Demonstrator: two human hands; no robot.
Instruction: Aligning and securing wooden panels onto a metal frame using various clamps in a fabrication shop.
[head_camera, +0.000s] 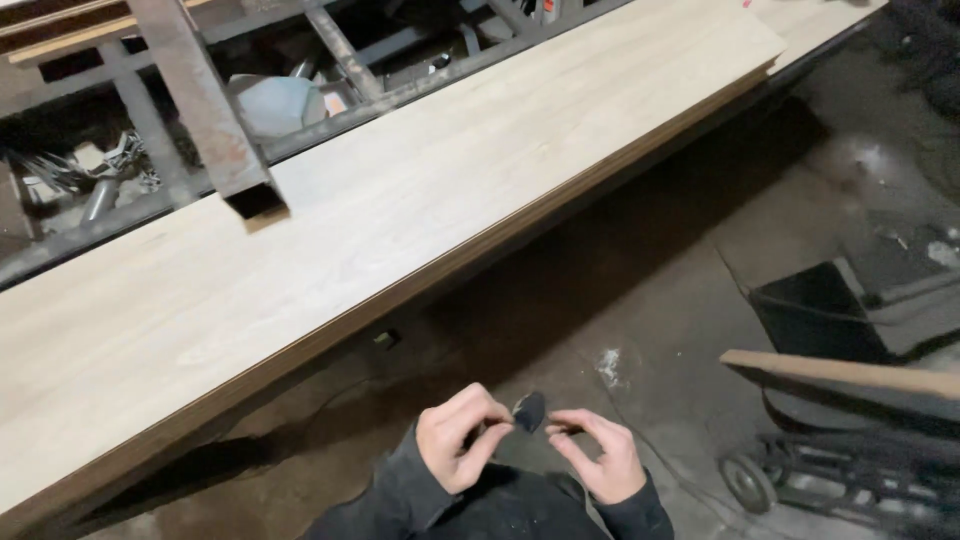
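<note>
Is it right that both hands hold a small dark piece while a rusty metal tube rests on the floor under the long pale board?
Not quite. The head view shows the rusty metal tube resting on top of the long pale board, not on the floor. The rest holds: the left hand and right hand hold the small dark piece.

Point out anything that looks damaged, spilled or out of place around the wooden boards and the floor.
Nothing looks damaged. The pale board stack lies flat with its edges aligned. A rusty steel tube rests its end on the boards. The floor has pale smears, one near. Left hand and right hand pinch a small dark piece.
</note>
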